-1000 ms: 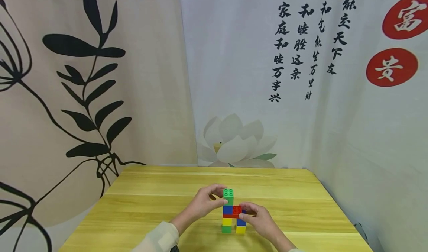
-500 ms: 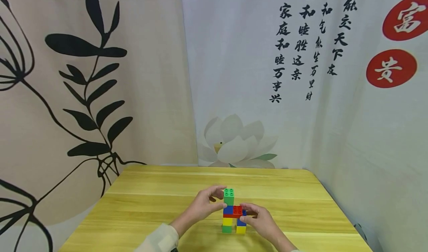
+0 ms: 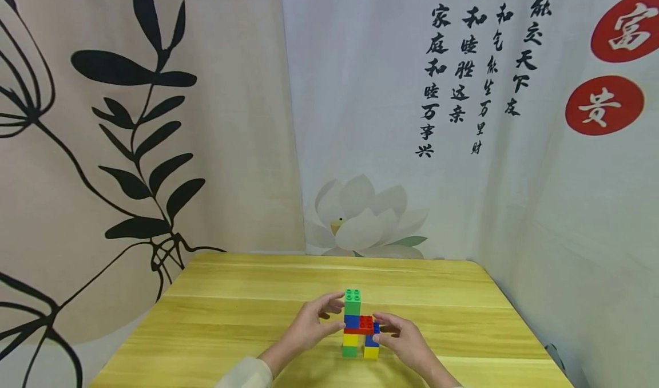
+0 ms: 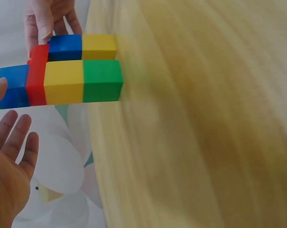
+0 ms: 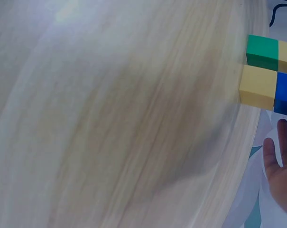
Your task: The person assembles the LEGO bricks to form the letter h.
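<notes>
A toy-brick structure stands upright on the table. Its left column has a green brick [image 3: 352, 303] on top, then a blue brick [image 3: 352, 321], a red brick [image 3: 366, 324] bridging rightward, a yellow brick [image 3: 350, 340] and a green brick [image 4: 103, 80] at the base. Its right column shows a blue brick [image 3: 372, 341] over a yellow brick [image 5: 258, 88]. My left hand [image 3: 311, 322] is beside the left column, fingers spread and relaxed, thumb tip at the upper blue brick; contact is unclear. Beside the right column, my right hand [image 3: 404, 339] has loose fingers, its thumb close to the blue brick.
The wooden table [image 3: 247, 296] extends around the structure on all sides. Behind it hangs a printed cloth backdrop [image 3: 242, 119] with plants, a lotus and writing. A dark cable [image 5: 276, 12] shows past the table edge in the right wrist view.
My left fingers have come away from the top green brick, and the hand has shifted slightly left and down. My right hand has eased a little rightward from the red brick. The structure stays standing.
</notes>
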`<state>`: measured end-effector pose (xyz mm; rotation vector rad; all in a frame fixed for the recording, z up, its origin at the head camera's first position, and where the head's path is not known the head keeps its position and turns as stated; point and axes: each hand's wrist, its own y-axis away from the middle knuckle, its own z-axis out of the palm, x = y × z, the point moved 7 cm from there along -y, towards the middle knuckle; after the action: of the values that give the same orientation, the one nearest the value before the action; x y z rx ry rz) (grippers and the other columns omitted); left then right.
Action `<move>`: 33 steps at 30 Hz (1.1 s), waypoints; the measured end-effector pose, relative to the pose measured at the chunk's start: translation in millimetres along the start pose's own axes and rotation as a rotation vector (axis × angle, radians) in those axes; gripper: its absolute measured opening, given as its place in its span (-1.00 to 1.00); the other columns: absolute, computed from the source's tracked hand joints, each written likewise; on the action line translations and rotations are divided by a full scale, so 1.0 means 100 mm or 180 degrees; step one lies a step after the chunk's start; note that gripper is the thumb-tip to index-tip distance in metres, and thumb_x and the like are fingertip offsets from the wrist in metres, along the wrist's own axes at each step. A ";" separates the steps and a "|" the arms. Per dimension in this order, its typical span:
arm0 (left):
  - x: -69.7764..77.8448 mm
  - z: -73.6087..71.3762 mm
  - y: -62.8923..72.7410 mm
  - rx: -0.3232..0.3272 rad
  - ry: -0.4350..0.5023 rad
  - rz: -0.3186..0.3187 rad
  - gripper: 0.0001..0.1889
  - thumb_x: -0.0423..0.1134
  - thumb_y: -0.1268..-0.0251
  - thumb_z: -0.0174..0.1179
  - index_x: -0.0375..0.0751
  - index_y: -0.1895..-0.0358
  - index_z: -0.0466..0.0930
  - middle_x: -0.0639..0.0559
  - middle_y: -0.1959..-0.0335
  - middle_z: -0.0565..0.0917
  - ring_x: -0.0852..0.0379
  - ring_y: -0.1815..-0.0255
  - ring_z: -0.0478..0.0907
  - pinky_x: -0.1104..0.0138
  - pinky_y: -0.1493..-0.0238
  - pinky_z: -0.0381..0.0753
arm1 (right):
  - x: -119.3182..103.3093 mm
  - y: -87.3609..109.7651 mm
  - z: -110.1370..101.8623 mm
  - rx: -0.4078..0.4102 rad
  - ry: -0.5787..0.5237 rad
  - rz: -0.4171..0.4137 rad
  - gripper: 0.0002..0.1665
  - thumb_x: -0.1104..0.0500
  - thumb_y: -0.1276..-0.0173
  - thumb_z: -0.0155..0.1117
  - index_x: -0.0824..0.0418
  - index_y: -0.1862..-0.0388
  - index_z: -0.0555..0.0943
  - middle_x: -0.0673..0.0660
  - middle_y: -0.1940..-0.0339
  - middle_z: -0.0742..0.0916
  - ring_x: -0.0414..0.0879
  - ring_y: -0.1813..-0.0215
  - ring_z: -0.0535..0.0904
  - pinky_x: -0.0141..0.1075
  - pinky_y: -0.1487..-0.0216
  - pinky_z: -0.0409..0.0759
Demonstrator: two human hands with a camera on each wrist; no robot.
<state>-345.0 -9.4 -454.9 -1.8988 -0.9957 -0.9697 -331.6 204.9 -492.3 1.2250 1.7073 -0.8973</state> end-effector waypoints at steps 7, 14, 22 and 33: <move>-0.09 0.07 0.09 0.0050 -0.0001 0.0010 -0.45 -0.20 -0.27 0.37 -0.03 -0.33 0.48 0.05 -0.15 0.64 -0.06 -0.09 0.60 0.00 -0.09 0.53 | 0.05 0.02 -0.04 0.0033 0.0047 0.0055 -0.35 0.10 -0.31 0.42 0.30 -0.33 0.51 0.33 -0.21 0.63 0.18 -0.10 0.59 -0.09 0.04 0.64; -0.17 0.15 0.15 0.0140 0.0024 0.0072 -0.45 -0.26 -0.26 0.37 -0.08 -0.33 0.49 0.00 -0.18 0.62 -0.08 -0.09 0.61 0.02 -0.07 0.56 | 0.09 0.06 -0.06 0.0065 0.0101 0.0022 -0.35 0.12 -0.29 0.43 0.31 -0.32 0.51 0.34 -0.18 0.63 0.21 -0.10 0.59 -0.12 0.06 0.65; -0.23 0.22 0.19 0.0259 0.0196 -0.0063 -0.45 -0.30 -0.24 0.38 -0.05 -0.32 0.50 0.02 -0.18 0.62 0.03 -0.04 0.63 -0.02 -0.06 0.55 | 0.14 0.08 -0.06 0.0103 0.0045 0.0046 -0.37 0.14 -0.29 0.43 0.35 -0.28 0.53 0.36 -0.17 0.64 0.24 -0.10 0.59 -0.14 0.05 0.66; -0.27 0.22 0.19 0.0489 0.0065 0.0060 -0.52 -0.30 -0.24 0.38 -0.07 -0.25 0.56 0.05 -0.07 0.69 0.13 0.05 0.67 0.03 0.00 0.60 | 0.16 0.08 -0.03 0.0235 -0.0046 0.0111 -0.44 0.18 -0.27 0.44 0.33 -0.23 0.57 0.33 -0.10 0.67 0.19 -0.06 0.61 -0.14 0.06 0.66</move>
<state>-333.6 -5.2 -492.6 -1.7650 -1.0091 -0.8745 -327.7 215.8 -506.0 1.2899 1.6493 -0.9533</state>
